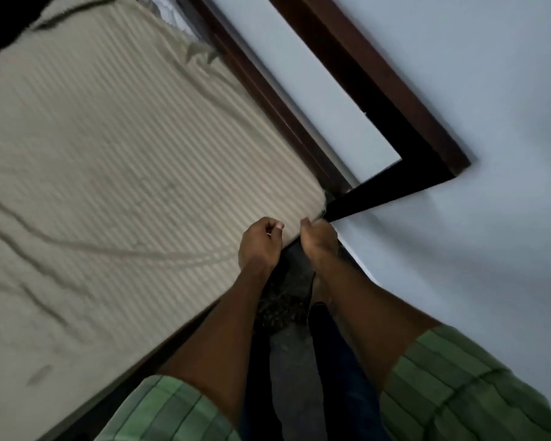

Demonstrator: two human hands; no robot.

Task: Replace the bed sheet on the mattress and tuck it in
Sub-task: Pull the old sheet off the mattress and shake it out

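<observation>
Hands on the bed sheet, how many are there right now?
2. The left hand and the right hand are side by side at the striped bed sheet corner near the dark bed frame.

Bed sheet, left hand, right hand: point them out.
bed sheet (115, 148): head view, striped top surface.
left hand (260, 246): head view, back of hand.
right hand (318, 238): head view, back of hand.

Bed sheet (109, 160): woven cloth, matt, fine ribbed stripes, creased. Bed frame (379, 90): dark wood, smooth, slight sheen. Wall (490, 249): painted, matt. Sleeves (458, 386): striped green cloth.
</observation>
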